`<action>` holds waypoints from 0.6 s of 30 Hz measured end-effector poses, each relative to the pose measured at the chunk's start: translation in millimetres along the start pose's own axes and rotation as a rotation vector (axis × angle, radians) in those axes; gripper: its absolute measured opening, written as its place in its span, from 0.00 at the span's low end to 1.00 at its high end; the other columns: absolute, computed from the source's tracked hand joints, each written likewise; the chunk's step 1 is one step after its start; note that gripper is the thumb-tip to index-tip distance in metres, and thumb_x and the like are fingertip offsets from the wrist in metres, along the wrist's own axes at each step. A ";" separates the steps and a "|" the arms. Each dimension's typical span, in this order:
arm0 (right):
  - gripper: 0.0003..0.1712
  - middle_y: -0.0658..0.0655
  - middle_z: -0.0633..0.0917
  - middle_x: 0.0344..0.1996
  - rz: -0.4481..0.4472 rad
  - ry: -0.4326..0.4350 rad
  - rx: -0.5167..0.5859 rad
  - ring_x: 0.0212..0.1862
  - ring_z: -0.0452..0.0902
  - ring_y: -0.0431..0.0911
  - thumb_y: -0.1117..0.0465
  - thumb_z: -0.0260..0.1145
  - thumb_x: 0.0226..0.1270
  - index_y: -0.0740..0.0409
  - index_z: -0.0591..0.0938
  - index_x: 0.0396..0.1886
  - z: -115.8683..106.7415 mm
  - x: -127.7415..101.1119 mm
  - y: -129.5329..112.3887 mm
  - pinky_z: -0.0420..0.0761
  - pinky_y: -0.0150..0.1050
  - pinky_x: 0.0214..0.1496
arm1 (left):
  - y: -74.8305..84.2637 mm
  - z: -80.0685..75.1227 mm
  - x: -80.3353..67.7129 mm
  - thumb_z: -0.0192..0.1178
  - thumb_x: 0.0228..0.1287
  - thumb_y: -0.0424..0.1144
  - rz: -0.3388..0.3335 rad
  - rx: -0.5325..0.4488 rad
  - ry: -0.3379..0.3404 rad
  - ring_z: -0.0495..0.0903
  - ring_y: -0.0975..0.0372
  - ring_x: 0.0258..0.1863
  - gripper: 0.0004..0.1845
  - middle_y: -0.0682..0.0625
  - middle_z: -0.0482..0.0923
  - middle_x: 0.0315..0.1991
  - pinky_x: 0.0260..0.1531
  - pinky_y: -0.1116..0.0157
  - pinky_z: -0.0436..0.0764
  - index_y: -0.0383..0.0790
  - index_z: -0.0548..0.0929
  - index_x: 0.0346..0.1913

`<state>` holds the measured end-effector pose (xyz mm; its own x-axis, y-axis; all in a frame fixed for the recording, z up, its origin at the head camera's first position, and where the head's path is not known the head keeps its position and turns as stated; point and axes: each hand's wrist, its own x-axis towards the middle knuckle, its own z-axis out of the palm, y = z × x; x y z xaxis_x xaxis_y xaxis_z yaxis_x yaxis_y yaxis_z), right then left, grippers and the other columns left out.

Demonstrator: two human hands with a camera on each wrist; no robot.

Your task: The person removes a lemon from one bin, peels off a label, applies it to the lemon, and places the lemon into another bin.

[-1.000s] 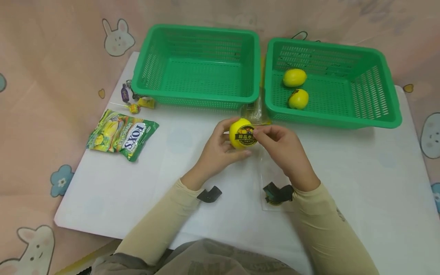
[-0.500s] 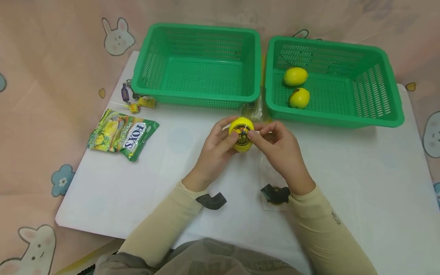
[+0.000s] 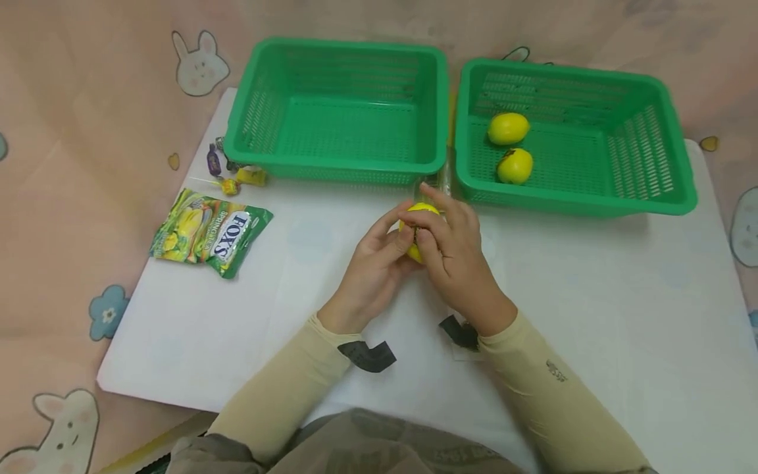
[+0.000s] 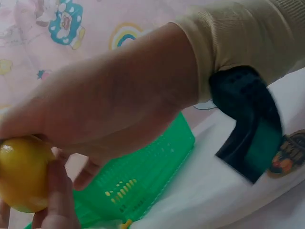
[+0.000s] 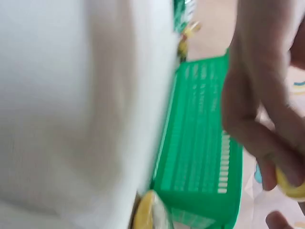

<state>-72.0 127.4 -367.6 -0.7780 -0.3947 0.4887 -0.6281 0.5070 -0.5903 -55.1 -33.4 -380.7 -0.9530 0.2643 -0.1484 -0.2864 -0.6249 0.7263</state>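
Note:
A yellow lemon (image 3: 424, 207) is held up between both hands over the middle of the table. My left hand (image 3: 370, 270) grips it from the left, its thumb on the near face. From the right, my right hand (image 3: 462, 263) bends its fingers over the top, with its thumb against the same face. A dark round label on that face is mostly covered by the fingers. In the left wrist view the lemon (image 4: 25, 174) shows a smooth, plain side. Only a sliver of the lemon (image 5: 291, 190) appears below the right fingers in the right wrist view.
Two green baskets, left (image 3: 355, 164) and right (image 3: 574, 201), line the back; two lemons (image 3: 508, 128) lie in the right one. A green FOX'S candy bag (image 3: 210, 230) and several sweets (image 3: 229, 187) lie at left. A clear label sheet (image 3: 468, 356) is partly under the right wrist.
The right hand has swung leftward and over the lemon, its fingers now covering the label that was visible earlier. The left thumb has come onto the lemon's near face.

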 end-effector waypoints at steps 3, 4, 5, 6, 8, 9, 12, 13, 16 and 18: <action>0.23 0.62 0.71 0.77 -0.014 0.031 -0.058 0.72 0.64 0.64 0.53 0.47 0.85 0.59 0.82 0.62 6.3 -0.7 4.6 0.60 0.61 0.72 | -3.2 0.3 -1.5 0.51 0.83 0.33 -0.017 -0.049 0.021 0.83 0.62 0.47 0.27 0.53 0.87 0.49 0.48 0.66 0.81 0.43 0.68 0.81; 0.23 0.61 0.71 0.76 -0.011 0.039 -0.060 0.72 0.64 0.63 0.53 0.48 0.84 0.59 0.82 0.63 7.3 -1.0 5.5 0.60 0.60 0.72 | -3.7 0.4 -2.2 0.51 0.83 0.33 -0.021 -0.059 0.024 0.83 0.63 0.46 0.27 0.53 0.87 0.49 0.47 0.66 0.81 0.44 0.68 0.81; 0.23 0.60 0.72 0.76 -0.008 0.049 -0.059 0.72 0.65 0.62 0.54 0.49 0.82 0.59 0.81 0.64 8.3 -0.8 6.3 0.61 0.60 0.72 | -4.1 0.8 -2.5 0.51 0.83 0.33 -0.020 -0.063 0.027 0.83 0.63 0.46 0.27 0.52 0.87 0.49 0.47 0.66 0.81 0.44 0.68 0.81; 0.23 0.59 0.73 0.76 -0.002 0.057 -0.062 0.72 0.65 0.61 0.54 0.49 0.81 0.58 0.81 0.64 9.1 -0.7 7.0 0.61 0.60 0.73 | -4.4 0.9 -2.6 0.52 0.83 0.33 -0.017 -0.067 0.031 0.83 0.63 0.46 0.27 0.52 0.87 0.50 0.47 0.67 0.81 0.44 0.68 0.80; 0.24 0.57 0.73 0.76 0.006 0.069 -0.068 0.73 0.66 0.59 0.54 0.49 0.80 0.57 0.80 0.66 10.9 -0.7 8.7 0.62 0.61 0.73 | -5.0 0.9 -3.0 0.53 0.84 0.33 -0.016 -0.070 0.039 0.83 0.63 0.46 0.27 0.50 0.86 0.52 0.48 0.67 0.82 0.44 0.69 0.80; 0.25 0.57 0.73 0.76 0.012 0.075 -0.075 0.73 0.66 0.59 0.53 0.49 0.79 0.57 0.79 0.67 12.1 -1.1 9.6 0.63 0.61 0.73 | -5.4 0.7 -3.3 0.53 0.83 0.33 -0.018 -0.071 0.044 0.83 0.63 0.46 0.27 0.49 0.85 0.53 0.48 0.67 0.82 0.44 0.70 0.80; 0.29 0.56 0.75 0.75 0.026 0.082 -0.103 0.72 0.68 0.59 0.51 0.47 0.78 0.59 0.78 0.68 14.8 -4.2 12.2 0.65 0.63 0.72 | -7.2 0.0 -4.2 0.54 0.83 0.30 -0.026 -0.056 0.062 0.83 0.62 0.49 0.28 0.45 0.84 0.56 0.50 0.67 0.82 0.44 0.69 0.80; 0.31 0.56 0.75 0.75 0.034 0.075 -0.114 0.72 0.68 0.59 0.48 0.45 0.79 0.60 0.77 0.69 15.6 -5.7 13.1 0.65 0.64 0.71 | -7.8 -0.4 -4.8 0.55 0.82 0.29 -0.028 -0.049 0.071 0.83 0.61 0.49 0.28 0.44 0.83 0.56 0.51 0.67 0.82 0.44 0.69 0.80; 0.40 0.57 0.75 0.75 0.073 0.035 -0.151 0.73 0.67 0.59 0.37 0.39 0.82 0.63 0.74 0.72 15.6 -10.6 14.0 0.65 0.68 0.69 | -9.3 -1.9 -6.4 0.58 0.79 0.28 -0.023 -0.021 0.103 0.83 0.59 0.50 0.30 0.41 0.83 0.56 0.51 0.66 0.83 0.42 0.69 0.80; 0.46 0.58 0.74 0.76 0.101 -0.008 -0.180 0.74 0.66 0.59 0.31 0.38 0.80 0.63 0.71 0.76 12.3 -14.0 13.4 0.63 0.70 0.69 | -9.6 -3.0 -7.0 0.60 0.77 0.27 -0.014 0.009 0.115 0.83 0.59 0.49 0.31 0.40 0.82 0.56 0.50 0.66 0.83 0.41 0.69 0.80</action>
<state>-69.7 130.4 -390.2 -0.8376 -0.3402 0.4274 -0.5344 0.6729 -0.5115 -45.9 -31.5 -388.7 -0.9541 0.1862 -0.2345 -0.2993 -0.6149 0.7296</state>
